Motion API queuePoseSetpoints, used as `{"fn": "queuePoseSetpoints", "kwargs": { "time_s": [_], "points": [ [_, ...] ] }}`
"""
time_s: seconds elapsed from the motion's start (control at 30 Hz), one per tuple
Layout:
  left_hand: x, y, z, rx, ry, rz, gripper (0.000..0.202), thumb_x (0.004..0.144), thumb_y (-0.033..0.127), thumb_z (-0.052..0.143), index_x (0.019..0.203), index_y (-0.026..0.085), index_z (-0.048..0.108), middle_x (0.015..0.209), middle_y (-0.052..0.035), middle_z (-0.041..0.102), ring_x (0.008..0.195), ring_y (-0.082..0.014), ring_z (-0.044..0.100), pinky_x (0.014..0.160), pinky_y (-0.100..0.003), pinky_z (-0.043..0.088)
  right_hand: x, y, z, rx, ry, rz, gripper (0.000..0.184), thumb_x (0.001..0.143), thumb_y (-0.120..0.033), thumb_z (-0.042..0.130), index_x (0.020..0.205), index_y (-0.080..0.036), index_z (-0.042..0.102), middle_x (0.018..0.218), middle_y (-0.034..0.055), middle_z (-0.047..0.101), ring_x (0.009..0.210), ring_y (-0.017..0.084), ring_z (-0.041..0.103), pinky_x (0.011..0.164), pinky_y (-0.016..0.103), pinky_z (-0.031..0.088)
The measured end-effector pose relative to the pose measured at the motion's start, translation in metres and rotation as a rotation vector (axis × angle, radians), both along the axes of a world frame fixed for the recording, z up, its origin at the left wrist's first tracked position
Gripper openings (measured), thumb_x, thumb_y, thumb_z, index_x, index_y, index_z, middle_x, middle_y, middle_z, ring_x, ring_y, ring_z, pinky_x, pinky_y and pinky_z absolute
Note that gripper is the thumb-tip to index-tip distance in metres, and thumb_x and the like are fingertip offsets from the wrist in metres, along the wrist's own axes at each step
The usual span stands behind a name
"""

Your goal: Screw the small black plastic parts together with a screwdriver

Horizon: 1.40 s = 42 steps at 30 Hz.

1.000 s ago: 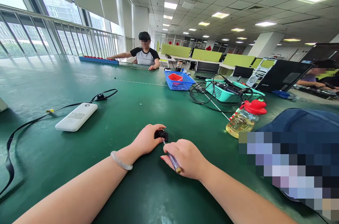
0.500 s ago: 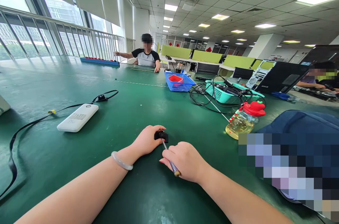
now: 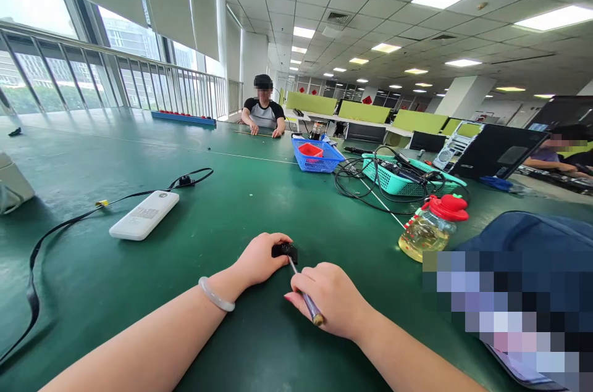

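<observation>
In the head view my left hand (image 3: pixel 260 259) grips a small black part (image 3: pixel 286 250) between thumb and fingers on the green tabletop (image 3: pixel 222 207). Its exact kind is too small to make out. My right hand (image 3: pixel 330 296) is closed round a screwdriver (image 3: pixel 313 308) with a dark, purplish handle. The metal shaft slants up and left, and its tip meets the near side of the black part. My left palm and fingers cover some of that part.
Left lie a white power bank (image 3: pixel 144 215) and a black strap (image 3: pixel 69 219). Ahead stand a blue basket (image 3: pixel 317 160) and a teal basket (image 3: pixel 393 182) with cables. A red-lidded bottle (image 3: pixel 428 234) and a dark blue bag (image 3: pixel 532 234) stand right. Another person (image 3: pixel 264 111) sits opposite.
The camera view has tilted a little, so everything sits slightly lower. Both hands keep their grips, with the screwdriver still against the black part. The person opposite has drawn an outstretched arm back in.
</observation>
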State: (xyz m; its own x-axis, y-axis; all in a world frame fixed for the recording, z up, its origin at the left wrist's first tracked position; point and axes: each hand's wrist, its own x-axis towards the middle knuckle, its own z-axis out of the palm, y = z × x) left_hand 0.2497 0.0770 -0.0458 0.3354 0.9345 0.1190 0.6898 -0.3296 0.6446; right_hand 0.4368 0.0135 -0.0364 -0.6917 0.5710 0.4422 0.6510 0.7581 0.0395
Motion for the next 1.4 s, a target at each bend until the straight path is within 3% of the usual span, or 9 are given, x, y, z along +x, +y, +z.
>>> {"fn": "queuePoseSetpoints", "kwargs": {
  "time_s": [0.23, 0.5, 0.93, 1.4],
  "points": [
    [-0.001, -0.0012, 0.0002, -0.014, -0.01, 0.009, 0.04, 0.073, 0.022, 0.065, 0.113, 0.027, 0.067, 0.106, -0.0036, 0.069, 0.103, -0.0224, 0.062, 0.095, -0.036, 0.048, 0.0014, -0.0009, -0.0005, -0.056, 0.059, -0.002, 0.016, 0.087, -0.037, 0.06, 0.083, -0.021, 0.058, 0.065, -0.0009, 0.062, 0.053, 0.014, 0.051, 0.055, 0.028, 0.026],
    [-0.0021, -0.0002, -0.0021, -0.023, -0.018, 0.012, 0.04, 0.073, 0.024, 0.065, 0.113, 0.027, 0.066, 0.106, -0.0038, 0.068, 0.102, -0.0224, 0.062, 0.095, -0.036, 0.048, 0.001, 0.0006, -0.0011, -0.067, 0.11, 0.01, 0.011, 0.088, -0.028, 0.056, 0.08, -0.021, 0.057, 0.065, -0.0012, 0.063, 0.052, 0.013, 0.05, 0.056, 0.028, 0.027],
    [-0.0024, -0.0019, 0.001, -0.02, -0.018, -0.005, 0.04, 0.074, 0.022, 0.064, 0.114, 0.026, 0.066, 0.108, -0.0041, 0.069, 0.104, -0.0216, 0.062, 0.097, -0.036, 0.047, 0.0037, 0.0048, -0.0001, -0.168, 0.184, 0.044, 0.014, 0.09, -0.028, 0.051, 0.078, -0.021, 0.056, 0.065, -0.001, 0.063, 0.052, 0.012, 0.051, 0.056, 0.025, 0.031],
    [-0.0041, 0.0007, -0.0019, -0.006, -0.022, -0.018, 0.04, 0.074, 0.025, 0.063, 0.114, 0.027, 0.066, 0.108, -0.0034, 0.069, 0.104, -0.0231, 0.062, 0.096, -0.037, 0.047, 0.003, 0.003, 0.0027, -0.102, 0.181, 0.026, 0.014, 0.089, -0.025, 0.052, 0.077, -0.02, 0.057, 0.065, -0.0015, 0.063, 0.051, 0.011, 0.049, 0.056, 0.026, 0.03]
  ]
}}
